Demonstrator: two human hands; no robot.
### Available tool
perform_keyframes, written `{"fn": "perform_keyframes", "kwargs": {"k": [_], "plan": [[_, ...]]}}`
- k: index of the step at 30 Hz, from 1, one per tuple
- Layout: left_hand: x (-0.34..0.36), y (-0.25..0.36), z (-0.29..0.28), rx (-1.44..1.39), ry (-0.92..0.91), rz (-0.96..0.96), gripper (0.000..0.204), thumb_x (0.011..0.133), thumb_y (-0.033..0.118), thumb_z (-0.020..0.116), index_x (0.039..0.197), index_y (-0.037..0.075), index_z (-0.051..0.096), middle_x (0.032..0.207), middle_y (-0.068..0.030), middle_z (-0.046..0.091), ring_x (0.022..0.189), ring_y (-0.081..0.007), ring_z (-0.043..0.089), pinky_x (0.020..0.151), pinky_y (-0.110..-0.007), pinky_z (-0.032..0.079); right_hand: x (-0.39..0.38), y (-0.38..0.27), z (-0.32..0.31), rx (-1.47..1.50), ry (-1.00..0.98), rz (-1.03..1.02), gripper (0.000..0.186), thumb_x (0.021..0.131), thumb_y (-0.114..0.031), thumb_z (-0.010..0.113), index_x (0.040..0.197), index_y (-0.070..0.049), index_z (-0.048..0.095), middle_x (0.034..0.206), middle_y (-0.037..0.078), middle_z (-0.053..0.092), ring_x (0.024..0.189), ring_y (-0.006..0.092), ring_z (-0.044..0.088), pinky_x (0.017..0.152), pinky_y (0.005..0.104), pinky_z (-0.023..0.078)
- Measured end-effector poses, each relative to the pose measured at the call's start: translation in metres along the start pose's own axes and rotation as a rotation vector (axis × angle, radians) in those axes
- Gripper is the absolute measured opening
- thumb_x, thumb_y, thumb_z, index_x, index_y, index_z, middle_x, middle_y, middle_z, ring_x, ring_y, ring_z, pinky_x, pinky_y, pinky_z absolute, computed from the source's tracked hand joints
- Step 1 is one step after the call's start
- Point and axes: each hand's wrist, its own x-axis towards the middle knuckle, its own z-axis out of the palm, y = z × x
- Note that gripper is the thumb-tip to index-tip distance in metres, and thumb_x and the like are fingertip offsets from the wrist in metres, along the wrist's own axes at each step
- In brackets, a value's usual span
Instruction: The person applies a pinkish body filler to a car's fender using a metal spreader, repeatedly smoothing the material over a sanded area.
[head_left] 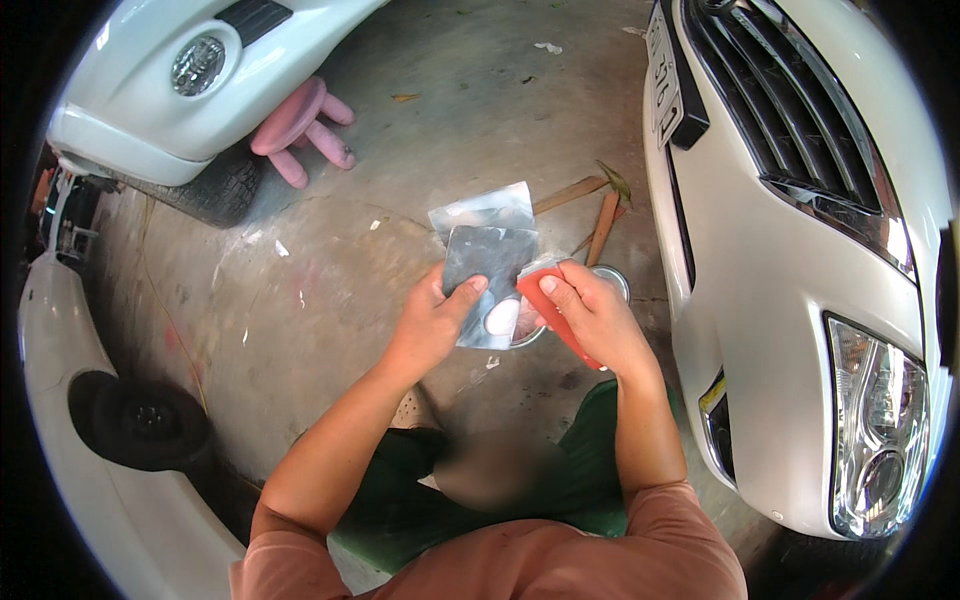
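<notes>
In the head view, the paste (502, 317) sits in one lump near the lower right corner of the plate (505, 272), apparently set out but not yet worked flat. It lies below and right of the thumb of the left hand (432, 320), clamped on the plate. The right hand (598, 315) grips the spreader (566, 328).

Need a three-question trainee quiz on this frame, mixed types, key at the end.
1. The red spreader is in: A) both hands, B) the right hand, C) neither hand.

2. True or false: the left hand holds the gray plate with the white blob on it.

3. Fill in: the pink stool is in the picture's upper ___ part.

Key: 1. B; 2. true; 3. left.
</notes>
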Motion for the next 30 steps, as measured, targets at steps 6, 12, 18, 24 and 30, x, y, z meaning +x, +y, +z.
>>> {"fn": "perform_keyframes", "kwargs": {"k": [6, 12, 18, 24, 30], "plan": [[-0.004, 0.002, -0.001, 0.037, 0.006, 0.063, 0.029, 0.099, 0.013, 0.062, 0.124, -0.002, 0.062, 0.108, -0.0058, 0.068, 0.099, -0.0117, 0.060, 0.090, -0.029, 0.048, -0.001, 0.003, 0.005, -0.161, 0.021, -0.052, 0.027, 0.098, -0.024, 0.065, 0.103, 0.002, 0.065, 0.081, 0.016, 0.070, 0.072, 0.0238, 0.068, 0.066, 0.0353, 0.050], [-0.006, 0.004, -0.004, 0.190, -0.005, 0.087, 0.032, 0.098, 0.014, 0.063, 0.125, -0.003, 0.060, 0.111, -0.0114, 0.068, 0.101, -0.0166, 0.062, 0.093, -0.032, 0.048, 0.000, -0.004, 0.010, -0.264, -0.009, -0.041, 0.023, 0.099, -0.022, 0.064, 0.098, 0.001, 0.067, 0.075, 0.007, 0.067, 0.069, 0.0127, 0.062, 0.064, 0.0295, 0.048], [-0.008, 0.012, -0.002, 0.259, -0.014, 0.088, 0.032, 0.098, 0.015, 0.063, 0.123, -0.004, 0.061, 0.113, -0.0147, 0.068, 0.103, -0.0201, 0.063, 0.094, -0.033, 0.048, 0.001, 0.003, 0.011, -0.287, -0.005, -0.079, 0.022, 0.100, -0.021, 0.064, 0.099, 0.001, 0.067, 0.074, 0.007, 0.066, 0.067, 0.0115, 0.062, 0.062, 0.0293, 0.048], [-0.009, 0.012, -0.001, 0.268, -0.019, 0.111, 0.032, 0.098, 0.015, 0.063, 0.124, -0.004, 0.061, 0.114, -0.0154, 0.067, 0.103, -0.0206, 0.063, 0.094, -0.034, 0.048, 0.002, 0.004, 0.010, -0.263, -0.007, -0.070, 0.021, 0.097, -0.020, 0.065, 0.105, -0.001, 0.068, 0.077, 0.016, 0.070, 0.069, 0.0257, 0.070, 0.062, 0.0367, 0.050], [-0.011, 0.015, 0.000, 0.286, -0.014, 0.110, 0.032, 0.098, 0.015, 0.063, 0.124, -0.004, 0.061, 0.115, -0.0160, 0.067, 0.104, -0.0213, 0.063, 0.094, -0.034, 0.048, 0.002, 0.004, 0.011, -0.242, -0.010, -0.083, 0.021, 0.097, -0.019, 0.064, 0.105, -0.001, 0.069, 0.078, 0.016, 0.070, 0.068, 0.0250, 0.070, 0.062, 0.0361, 0.050]]}}
